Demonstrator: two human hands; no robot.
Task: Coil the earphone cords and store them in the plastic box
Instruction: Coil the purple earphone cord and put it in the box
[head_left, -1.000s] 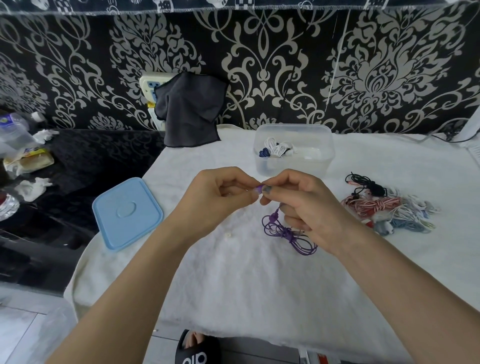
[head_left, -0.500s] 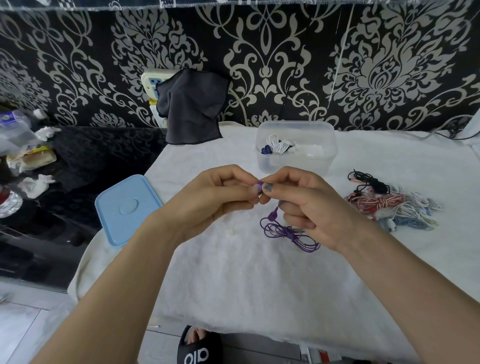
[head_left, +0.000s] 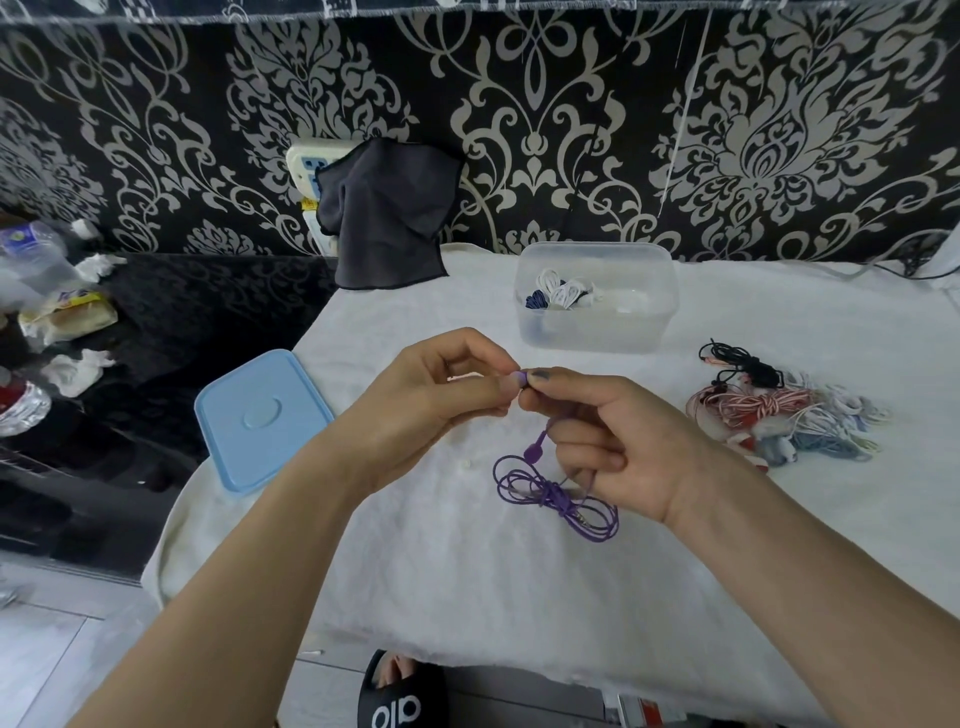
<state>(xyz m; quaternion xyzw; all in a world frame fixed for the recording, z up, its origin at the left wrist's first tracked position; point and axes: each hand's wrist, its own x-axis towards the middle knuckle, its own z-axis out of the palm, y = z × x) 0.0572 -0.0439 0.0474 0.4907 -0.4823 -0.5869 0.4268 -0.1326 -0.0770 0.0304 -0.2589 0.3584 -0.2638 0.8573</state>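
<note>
Earphone cords are the matter here, and in the head view the purple earphone cord (head_left: 558, 496) is the one in hand. Both hands meet above the white cloth (head_left: 467, 571): the left hand (head_left: 431, 410) and the right hand (head_left: 618, 441) each pinch the purple earbud end between thumb and forefinger, fingertips (head_left: 511, 387) touching across it. The lower fingers of the right hand are curled over the strand that drops to a loose tangle lying on the cloth just below them.

To do this step well, I judge the pinch should stay firm on the bud end while the slack is drawn up and wound in even loops round the fingers, easing out the knot in the tangle first, not pulling it tight.

Beyond the fingertips stands the plastic box (head_left: 597, 332), open, with a few coiled cords inside; the way to it is unobstructed. Right of the right hand lies a pile of uncoiled cords (head_left: 779, 415), near enough to snag a trailing loop. Left of the left hand the blue lid (head_left: 260, 415) overhangs the cloth's edge, well apart from the work.
</note>
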